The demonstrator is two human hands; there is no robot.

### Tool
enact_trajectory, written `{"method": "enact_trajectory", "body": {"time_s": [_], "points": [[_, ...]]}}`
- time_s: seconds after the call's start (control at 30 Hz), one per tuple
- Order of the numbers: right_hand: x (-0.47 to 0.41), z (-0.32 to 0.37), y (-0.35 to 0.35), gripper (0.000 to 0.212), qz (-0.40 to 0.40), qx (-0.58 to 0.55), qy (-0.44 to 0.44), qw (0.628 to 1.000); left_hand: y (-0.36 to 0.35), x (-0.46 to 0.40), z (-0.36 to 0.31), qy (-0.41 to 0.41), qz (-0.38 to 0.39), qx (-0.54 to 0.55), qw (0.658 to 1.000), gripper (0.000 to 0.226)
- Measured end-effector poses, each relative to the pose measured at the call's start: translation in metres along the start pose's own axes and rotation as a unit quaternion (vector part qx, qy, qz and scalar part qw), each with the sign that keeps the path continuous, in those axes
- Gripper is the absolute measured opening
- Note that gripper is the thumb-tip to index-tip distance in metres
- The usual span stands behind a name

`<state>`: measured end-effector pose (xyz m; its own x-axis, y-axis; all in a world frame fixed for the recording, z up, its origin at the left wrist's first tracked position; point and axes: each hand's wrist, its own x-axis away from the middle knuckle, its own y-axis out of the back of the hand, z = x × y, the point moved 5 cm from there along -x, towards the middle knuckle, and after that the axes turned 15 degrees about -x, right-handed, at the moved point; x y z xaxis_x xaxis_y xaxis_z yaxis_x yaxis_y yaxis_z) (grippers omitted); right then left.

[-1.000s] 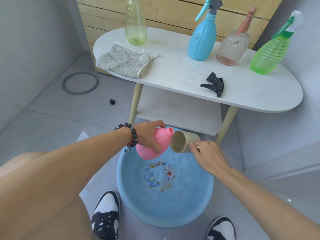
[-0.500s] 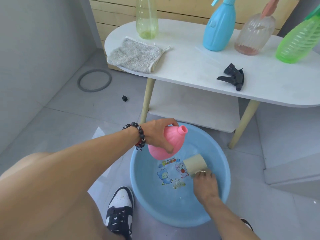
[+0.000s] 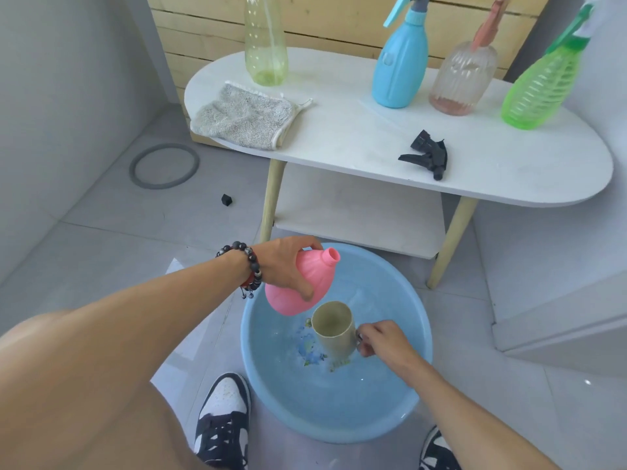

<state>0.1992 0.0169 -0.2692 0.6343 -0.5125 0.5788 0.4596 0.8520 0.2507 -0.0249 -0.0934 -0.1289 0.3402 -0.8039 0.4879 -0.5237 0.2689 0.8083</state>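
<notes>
Scooping water for the refill, we grip the pink bottle [image 3: 303, 293] in our left hand [image 3: 288, 266], fingers curled round its body, tilted above the blue basin [image 3: 339, 430] — while our right hand [image 3: 383, 340] pinches the handle of the beige cup [image 3: 334, 330], down in the basin just below the bottle. We should lift the cup level, meet the bottle's narrow neck and pour slowly, or water likely spills.

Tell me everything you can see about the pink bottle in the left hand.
The pink bottle is squat and bulbous, looks like opaque plastic, with faint ribs running to a short open neck, no cap or sprayer. The left hand grips its upper side, holding it tilted, neck up and to the right, above the blue basin. The beige cup sits right beside its lower end; contact is unclear.
</notes>
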Motion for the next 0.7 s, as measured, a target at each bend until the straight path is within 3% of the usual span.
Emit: {"method": "enact_trajectory", "body": {"time_s": [0.23, 0.43, 0.57, 0.7], "points": [[0.033, 0.070, 0.066, 0.048, -0.065, -0.089, 0.085, 0.990, 0.005, -0.001, 0.001, -0.011, -0.010, 0.018, 1.000, 0.072], [0.066, 0.142, 0.116, 0.045, -0.106, -0.013, 0.184, 0.977, 0.006, -0.001, -0.009, -0.023, -0.023, 0.042, 0.999, 0.071], [0.086, 0.178, 0.131, 0.053, -0.126, -0.020, 0.239, 0.963, 0.008, 0.000, -0.019, -0.041, -0.044, 0.061, 0.996, 0.071], [0.091, 0.186, 0.134, 0.045, -0.148, -0.041, 0.260, 0.953, 0.010, 0.001, -0.029, -0.065, -0.061, 0.090, 0.992, 0.076]]}}
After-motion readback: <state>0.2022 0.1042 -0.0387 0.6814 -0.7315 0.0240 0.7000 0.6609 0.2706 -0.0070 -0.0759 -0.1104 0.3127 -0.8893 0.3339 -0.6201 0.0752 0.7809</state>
